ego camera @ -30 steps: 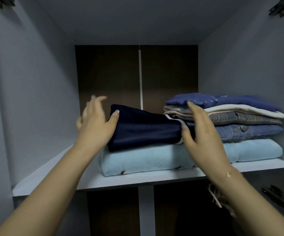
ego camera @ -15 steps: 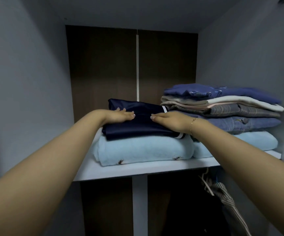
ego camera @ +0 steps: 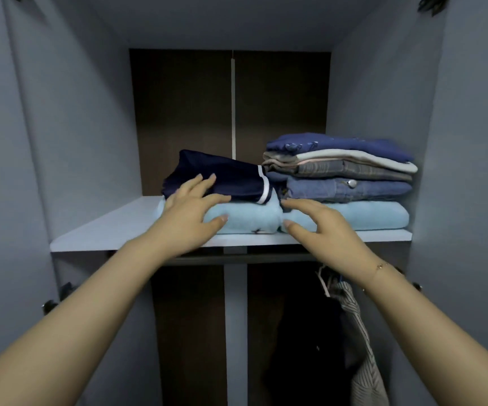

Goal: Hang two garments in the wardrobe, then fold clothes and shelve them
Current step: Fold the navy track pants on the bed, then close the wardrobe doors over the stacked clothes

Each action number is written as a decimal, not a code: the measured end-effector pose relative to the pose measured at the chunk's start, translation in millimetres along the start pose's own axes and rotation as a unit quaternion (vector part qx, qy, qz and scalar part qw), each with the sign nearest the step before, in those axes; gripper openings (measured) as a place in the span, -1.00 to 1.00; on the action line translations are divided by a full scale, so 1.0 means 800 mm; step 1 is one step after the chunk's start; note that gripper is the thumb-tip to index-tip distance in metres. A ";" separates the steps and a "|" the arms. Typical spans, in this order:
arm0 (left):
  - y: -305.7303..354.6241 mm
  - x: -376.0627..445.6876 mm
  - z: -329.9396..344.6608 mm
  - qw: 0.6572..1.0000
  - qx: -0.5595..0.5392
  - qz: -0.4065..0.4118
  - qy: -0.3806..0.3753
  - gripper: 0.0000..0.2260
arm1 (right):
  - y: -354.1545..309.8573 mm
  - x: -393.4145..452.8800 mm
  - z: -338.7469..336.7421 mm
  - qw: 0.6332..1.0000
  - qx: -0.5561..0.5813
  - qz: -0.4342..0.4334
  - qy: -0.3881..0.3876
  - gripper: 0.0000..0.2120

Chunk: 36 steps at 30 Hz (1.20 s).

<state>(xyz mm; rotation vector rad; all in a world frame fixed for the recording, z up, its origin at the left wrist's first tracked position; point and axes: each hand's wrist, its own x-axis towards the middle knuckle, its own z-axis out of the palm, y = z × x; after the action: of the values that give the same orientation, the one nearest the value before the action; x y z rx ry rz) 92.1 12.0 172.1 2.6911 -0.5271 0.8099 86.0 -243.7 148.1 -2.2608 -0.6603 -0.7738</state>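
Both arms reach into an open wardrobe (ego camera: 61, 112) toward its upper shelf (ego camera: 105, 227). On the shelf's left part lies a folded light blue towel (ego camera: 248, 216), and on top of it a folded navy garment with a white stripe (ego camera: 231, 177) at its right edge. The left hand (ego camera: 191, 213) is spread, fingers (ego camera: 204, 183) straight and apart; the fingertips lie over the navy garment's front edge and the thumb over the towel, though whether they press the cloth or hover just off it is hard to judge. The right hand (ego camera: 319, 222) is likewise open, fingers apart, at the front of the seam where the left towel meets a second light blue towel (ego camera: 366, 215); it holds nothing. A thin bracelet (ego camera: 379, 266) circles the right wrist.

On that second towel sits a stack: blue jeans (ego camera: 351, 187), a grey checked piece (ego camera: 351, 170), a cream garment (ego camera: 354, 156) and a blue patterned top (ego camera: 336, 145). Below the shelf, a striped garment (ego camera: 363, 347) hangs at the right beside a dark one (ego camera: 304, 347).
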 end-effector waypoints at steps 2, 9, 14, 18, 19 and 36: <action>0.042 -0.030 0.020 0.999 -0.050 -0.002 0.005 -0.60 | 0.010 -0.043 -0.020 1.000 0.014 0.010 0.003 -0.61; 0.193 -0.135 0.087 0.997 -0.074 0.019 -0.026 -0.53 | 0.030 -0.184 -0.100 0.996 0.073 0.048 0.022 -0.63; 0.256 -0.183 0.080 0.997 -0.047 0.025 -0.063 -0.55 | 0.012 -0.252 -0.160 0.993 0.069 0.037 0.091 -0.65; 0.295 -0.216 0.066 0.996 -0.054 0.038 -0.060 -0.55 | -0.001 -0.304 -0.213 0.978 -0.060 -0.027 0.200 -0.67; 0.303 -0.226 0.061 0.995 -0.061 0.040 -0.061 -0.55 | 0.000 -0.314 -0.226 0.964 -0.097 -0.043 0.243 -0.69; 0.279 -0.425 -0.034 0.986 -0.117 -0.086 -0.076 -0.58 | -0.015 -0.359 -0.230 0.912 -0.071 0.283 0.289 -0.79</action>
<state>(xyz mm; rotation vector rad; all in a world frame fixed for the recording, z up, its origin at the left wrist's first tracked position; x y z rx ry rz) -278.5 -88.9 34.4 2.5474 -0.3893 0.4680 -185.6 -436.0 72.8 -2.0207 0.3276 -1.1280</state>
